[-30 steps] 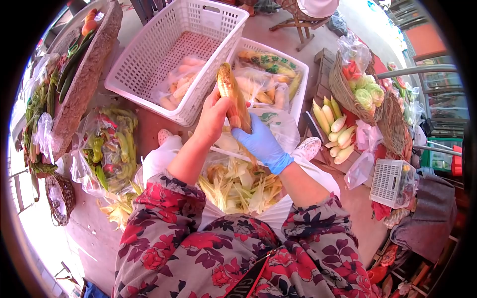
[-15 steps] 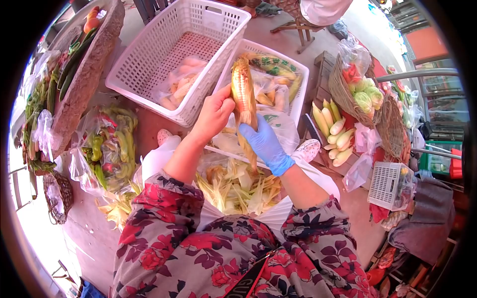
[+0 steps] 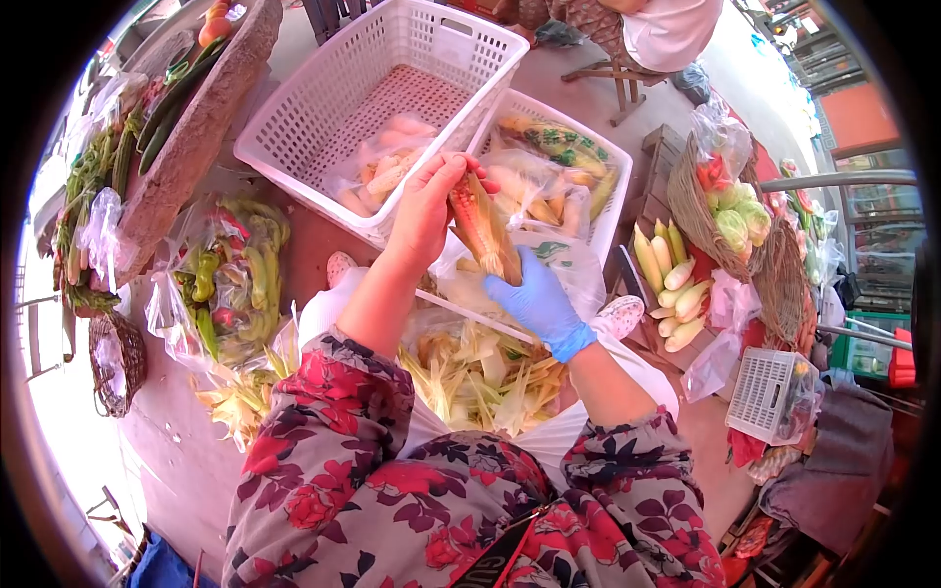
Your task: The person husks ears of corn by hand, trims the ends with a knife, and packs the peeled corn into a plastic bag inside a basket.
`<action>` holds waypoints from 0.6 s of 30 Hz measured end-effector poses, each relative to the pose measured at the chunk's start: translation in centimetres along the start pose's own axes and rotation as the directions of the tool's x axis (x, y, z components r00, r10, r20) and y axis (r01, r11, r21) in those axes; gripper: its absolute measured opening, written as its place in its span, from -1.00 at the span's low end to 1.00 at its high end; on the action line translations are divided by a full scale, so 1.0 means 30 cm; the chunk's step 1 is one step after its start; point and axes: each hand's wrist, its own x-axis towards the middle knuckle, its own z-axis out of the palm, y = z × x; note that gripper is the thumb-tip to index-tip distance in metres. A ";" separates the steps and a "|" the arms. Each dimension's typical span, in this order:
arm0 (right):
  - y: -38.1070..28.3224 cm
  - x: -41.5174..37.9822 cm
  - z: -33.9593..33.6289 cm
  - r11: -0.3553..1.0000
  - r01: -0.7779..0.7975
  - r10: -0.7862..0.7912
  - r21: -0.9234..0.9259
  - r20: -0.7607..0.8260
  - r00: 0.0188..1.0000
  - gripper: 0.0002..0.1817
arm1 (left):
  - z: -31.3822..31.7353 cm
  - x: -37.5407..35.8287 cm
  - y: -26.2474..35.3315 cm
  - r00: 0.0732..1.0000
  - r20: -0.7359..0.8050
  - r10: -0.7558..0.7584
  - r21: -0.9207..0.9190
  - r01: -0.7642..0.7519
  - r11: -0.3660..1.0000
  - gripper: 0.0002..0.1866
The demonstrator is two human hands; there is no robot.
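Observation:
A corn cob (image 3: 480,230), partly in its dry yellow husk with a strip of kernels bare, slants in front of me. My left hand (image 3: 423,208), bare, is closed around its upper end, with the fingers over the tip. At the lower end, my right hand (image 3: 534,299) in a blue glove grips the husk between thumb and fingers. Below the hands, a heap of pulled-off husks (image 3: 485,377) lies between my legs. Behind the cob, a white crate (image 3: 619,181) holds corn in plastic bags.
A taller white basket (image 3: 294,162) with bagged corn stands at the back left. Peeled corn cobs (image 3: 674,284) lie on the right, near a wicker basket (image 3: 701,201) of vegetables. Bagged green peppers (image 3: 257,279) sit on the left. A person (image 3: 671,34) sits at the back.
My left hand has moved up to the cob's tip, and the cob is now more tilted. The husk end that hung below my right hand no longer shows. The whole view has shifted slightly.

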 end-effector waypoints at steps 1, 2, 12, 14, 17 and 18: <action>-0.002 0.000 -0.015 0.997 -0.015 0.013 -0.074 -0.018 1.000 -0.47 | 0.003 -0.002 0.013 0.999 -0.004 -0.038 0.006 0.038 0.999 -0.81; -0.002 0.005 -0.030 0.989 -0.026 0.021 -0.147 -0.033 0.999 -0.48 | -0.004 -0.001 0.019 0.996 0.000 -0.094 0.026 0.094 0.995 -0.80; 0.056 0.043 -0.188 0.951 0.114 -0.134 -0.286 -0.051 0.990 -0.43 | 0.029 -0.020 -0.048 0.958 0.048 -0.282 -0.363 0.280 0.889 -0.74; 0.044 0.040 -0.197 0.978 0.075 -0.080 -0.195 -0.013 0.997 -0.40 | 0.048 -0.025 -0.047 0.971 0.124 -0.202 -0.388 0.235 0.891 -0.69; 0.072 0.040 -0.185 0.999 0.027 -0.026 -0.040 0.030 0.999 -0.45 | 0.047 -0.018 -0.033 0.968 0.138 -0.208 -0.318 0.242 0.916 -0.66; 0.086 0.042 -0.178 0.998 0.045 -0.044 -0.033 0.035 0.998 -0.45 | 0.043 -0.018 -0.029 0.965 0.145 -0.220 -0.297 0.255 0.920 -0.67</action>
